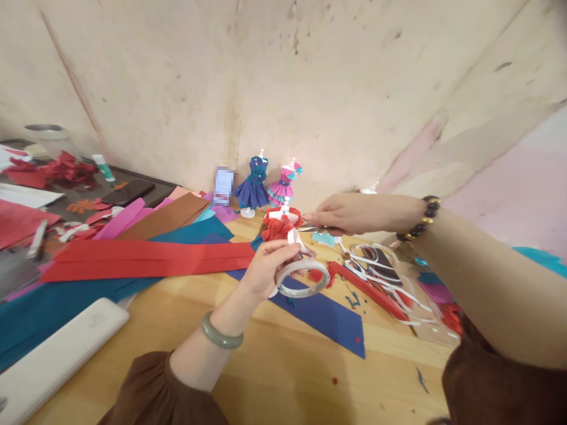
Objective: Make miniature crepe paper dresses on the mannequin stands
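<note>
My left hand [270, 268] is closed on a roll of white tape [303, 289], with a short strip of it standing up at the fingertips. Just beyond, a small dress form in red crepe paper [281, 224] is partly covered by that hand and the tape. From the right comes my right hand [343, 213], its fingers wrapped round scissors [315, 228] whose blades point left, close to the tape strip and the red paper. Whether the blades touch the strip I cannot tell.
Behind stand a blue paper dress [253, 189], a pink paper dress [283, 189] and a phone [224, 186]. Red paper [150, 260] and blue paper [323, 319] lie across the table. A white case [66, 360] is front left; white cords [376, 265] lie right.
</note>
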